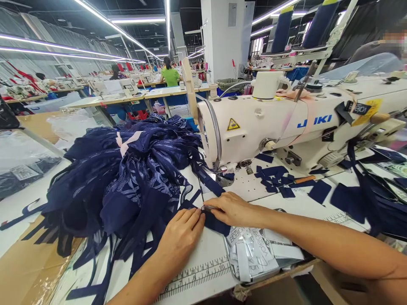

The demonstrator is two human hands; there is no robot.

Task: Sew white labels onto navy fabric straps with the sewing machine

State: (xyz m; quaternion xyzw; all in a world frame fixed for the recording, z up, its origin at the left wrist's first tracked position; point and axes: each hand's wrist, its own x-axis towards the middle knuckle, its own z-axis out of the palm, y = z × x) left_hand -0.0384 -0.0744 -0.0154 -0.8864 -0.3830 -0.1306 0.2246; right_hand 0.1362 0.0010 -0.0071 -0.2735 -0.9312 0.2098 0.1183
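Bent fingers of my left hand (186, 228) press together on a navy fabric strip (187, 204) at the table, in front of the sewing machine (241, 127). Closed around a small dark metal tool (210, 207), my right hand (233, 208) is just right of the left fingertips; the tool is mostly hidden, so its kind is unclear. Under the right hand lies a navy fabric piece (218, 224). Another navy band runs from the needle area down to the right fingers. A big bundle of navy mesh garments (143, 169), tied with a pale pink strip, lies to the left.
A metal tray (233, 267) of white printed labels sits by my right forearm. Navy scraps (275, 176) and an orange-handled tool (304, 179) lie right of the needle. A ruler scale (197, 275) marks the front edge. Cardboard (41, 258) lies left; people work beyond.
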